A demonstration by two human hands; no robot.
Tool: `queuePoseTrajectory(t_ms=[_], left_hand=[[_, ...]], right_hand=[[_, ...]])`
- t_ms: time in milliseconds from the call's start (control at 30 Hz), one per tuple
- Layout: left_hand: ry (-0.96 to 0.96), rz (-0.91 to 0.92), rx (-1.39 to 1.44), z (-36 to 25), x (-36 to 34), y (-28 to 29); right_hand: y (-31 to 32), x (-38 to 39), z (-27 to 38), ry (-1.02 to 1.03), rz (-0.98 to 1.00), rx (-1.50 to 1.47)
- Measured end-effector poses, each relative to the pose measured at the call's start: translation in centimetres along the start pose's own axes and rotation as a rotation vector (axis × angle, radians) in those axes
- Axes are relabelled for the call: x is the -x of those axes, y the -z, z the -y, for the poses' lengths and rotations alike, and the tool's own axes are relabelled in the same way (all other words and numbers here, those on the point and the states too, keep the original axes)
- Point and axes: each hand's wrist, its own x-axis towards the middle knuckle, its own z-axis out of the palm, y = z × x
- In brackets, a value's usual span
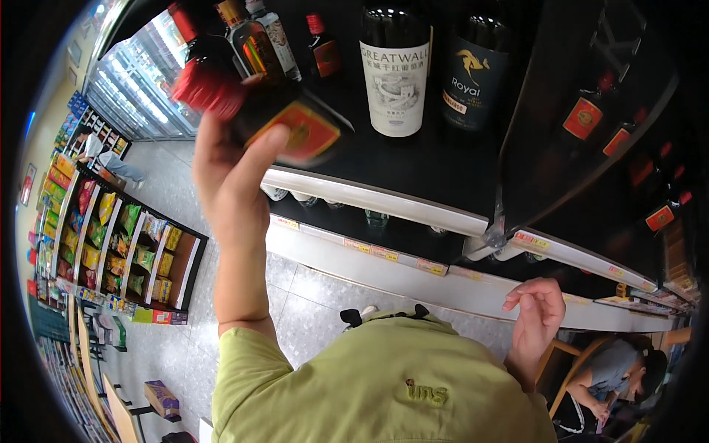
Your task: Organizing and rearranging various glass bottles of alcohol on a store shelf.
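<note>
My left hand (229,170) grips a small dark bottle (294,136) with a red cap and a red-and-gold label, tilted and blurred above the upper black shelf (402,166). A tall wine bottle with a cream label (394,96) and another with a dark label (471,96) stand upright beside it. Behind are more liquor bottles (255,48) and a small red-capped bottle (325,59). My right hand (535,310) hangs lower right, below the shelf front, its fingers loosely bent and holding nothing.
A clear divider (517,125) separates more red-labelled bottles at right. A lower shelf (354,245) runs beneath. Snack racks (122,251) stand at left, with a person (100,155) beyond and a purple box (161,402) on the floor. Another person (613,376) sits at lower right.
</note>
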Motion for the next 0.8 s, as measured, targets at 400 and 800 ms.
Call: queuePoseTrajectory(t_ms=[400,800], left_hand=[[0.317,0.672,0.193,-1.0,10.2,-4.8],[-0.144,0.82,0.096,-0.1,10.4,-11.7]], right_hand=[[-4.6,-2.7,2.7,0.327,0.541,0.317],[2.4,-0.5,4.4,-0.167,0.084,-0.094]])
